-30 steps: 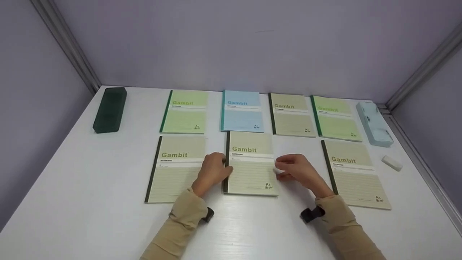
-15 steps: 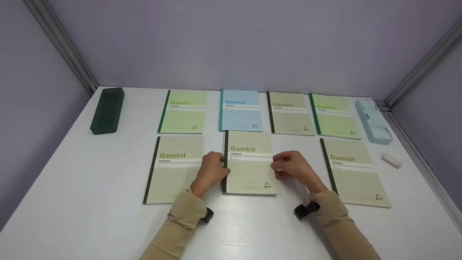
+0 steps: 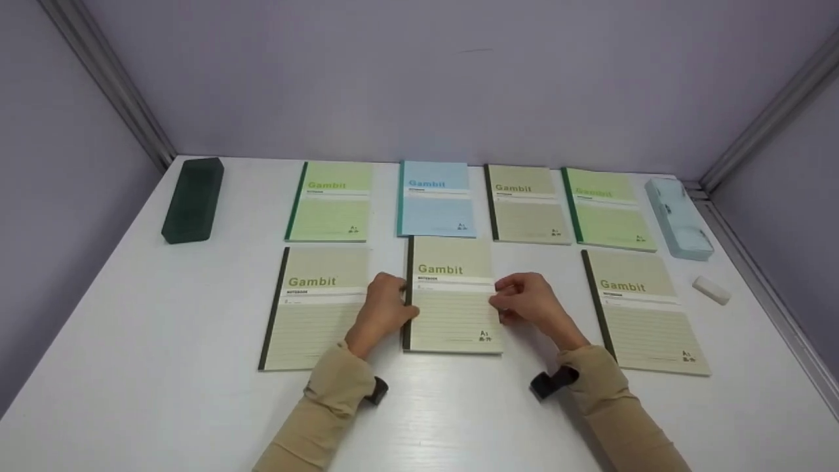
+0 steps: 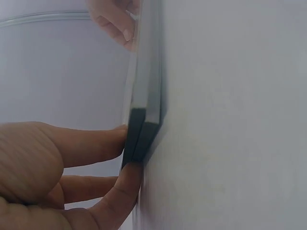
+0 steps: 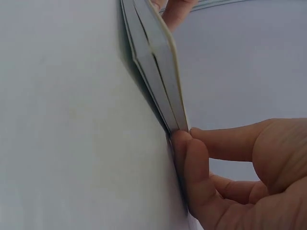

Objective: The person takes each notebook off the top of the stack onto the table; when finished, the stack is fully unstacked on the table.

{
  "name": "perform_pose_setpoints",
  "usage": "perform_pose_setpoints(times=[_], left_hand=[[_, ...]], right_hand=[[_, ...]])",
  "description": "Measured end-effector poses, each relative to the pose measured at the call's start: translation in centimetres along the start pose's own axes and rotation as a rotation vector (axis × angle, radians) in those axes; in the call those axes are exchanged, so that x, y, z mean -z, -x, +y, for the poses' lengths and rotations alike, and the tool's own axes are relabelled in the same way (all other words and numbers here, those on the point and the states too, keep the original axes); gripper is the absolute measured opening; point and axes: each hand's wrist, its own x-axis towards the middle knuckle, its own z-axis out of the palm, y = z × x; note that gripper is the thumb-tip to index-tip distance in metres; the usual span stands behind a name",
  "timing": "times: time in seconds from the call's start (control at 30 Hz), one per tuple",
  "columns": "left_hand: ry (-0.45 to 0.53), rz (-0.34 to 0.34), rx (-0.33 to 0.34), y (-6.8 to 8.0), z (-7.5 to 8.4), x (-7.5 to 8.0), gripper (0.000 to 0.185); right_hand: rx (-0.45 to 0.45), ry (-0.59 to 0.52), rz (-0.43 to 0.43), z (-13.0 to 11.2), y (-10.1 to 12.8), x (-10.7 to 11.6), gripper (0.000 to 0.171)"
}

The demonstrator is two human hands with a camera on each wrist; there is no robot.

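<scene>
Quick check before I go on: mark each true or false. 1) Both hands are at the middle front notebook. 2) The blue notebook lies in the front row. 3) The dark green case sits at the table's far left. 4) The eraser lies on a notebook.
1) True: the left hand is at the spine and the right hand at the open edge of the middle front notebook.
2) False: the blue notebook lies in the back row.
3) True: the dark green case sits there.
4) False: the eraser lies on the bare table.
</scene>
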Motion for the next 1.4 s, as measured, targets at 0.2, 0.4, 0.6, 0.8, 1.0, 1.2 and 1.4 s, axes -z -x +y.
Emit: perform_pose_setpoints(times=[0.2, 0.4, 0.6, 0.8, 1.0, 1.2, 1.4], left_hand=[[-0.010, 0.003, -0.028, -0.03, -0.06, 0.02, 0.034], [0.010, -0.005, -0.028, 0.08, -0.10, 0.02, 0.042], [0.005, -0.015, -0.028, 0.19, -0.01, 0.14, 0.048], [0.009, -0.020, -0.024, 0.28, 0.10, 0.16, 0.050], [0.031, -0.022, -0.023, 0.30, -0.01, 0.10, 0.050], [0.025, 0.006, -0.058, 0.17, -0.16, 0.10, 0.037], [-0.010, -0.001, -0.073, 0.12, -0.20, 0.29, 0.035]], right_hand=[[0.002, 0.026, 0.007, -0.04, 0.05, 0.01, 0.035], [0.017, 0.015, -0.003, -0.07, 0.22, 0.11, 0.035], [0.005, 0.002, -0.009, -0.11, 0.25, 0.13, 0.033], [-0.007, 0.041, 0.011, -0.07, 0.00, 0.19, 0.025], [-0.019, 0.035, 0.006, -0.14, -0.13, 0.25, 0.024], [-0.013, -0.015, -0.027, -0.21, -0.05, 0.44, 0.024], [0.016, -0.117, -0.085, -0.09, 0.08, 0.73, 0.047]])
